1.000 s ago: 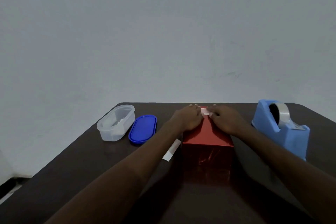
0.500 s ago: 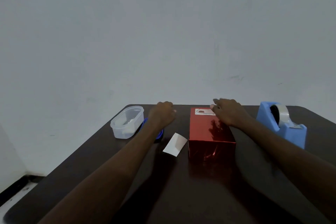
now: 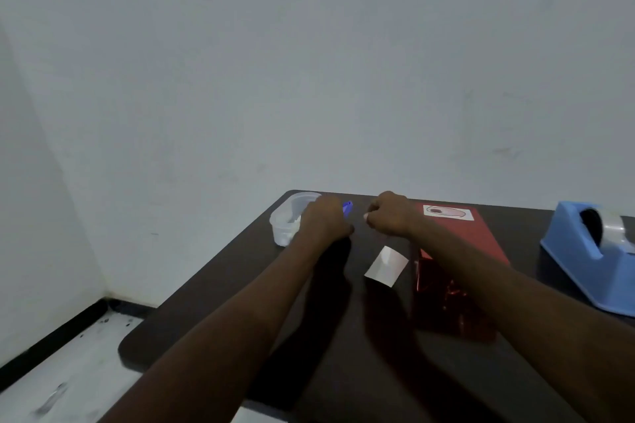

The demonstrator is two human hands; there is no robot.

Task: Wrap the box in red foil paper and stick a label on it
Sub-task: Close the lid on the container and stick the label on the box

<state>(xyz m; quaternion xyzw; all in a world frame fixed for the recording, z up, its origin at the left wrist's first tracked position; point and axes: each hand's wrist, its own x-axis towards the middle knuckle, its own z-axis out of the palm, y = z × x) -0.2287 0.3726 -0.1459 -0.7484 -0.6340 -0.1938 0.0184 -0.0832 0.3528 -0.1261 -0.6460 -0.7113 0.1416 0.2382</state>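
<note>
The box, wrapped in shiny red foil, lies on the dark table, and a white label with an oval print is stuck at its far end. My left hand is curled over the blue lid, of which only a raised edge shows past the knuckles. To the left of the box my right hand hovers with its fingers curled, and nothing shows in it. A white backing paper lies between my forearms.
A clear plastic container stands at the table's far left corner, just beyond my left hand. A light-blue tape dispenser sits at the right edge. The wall is close behind the table. The floor shows at lower left.
Both hands left the labelled box top. My left hand went to the blue lid beside the container. My right hand crossed to the box's left. The view swung leftward.
</note>
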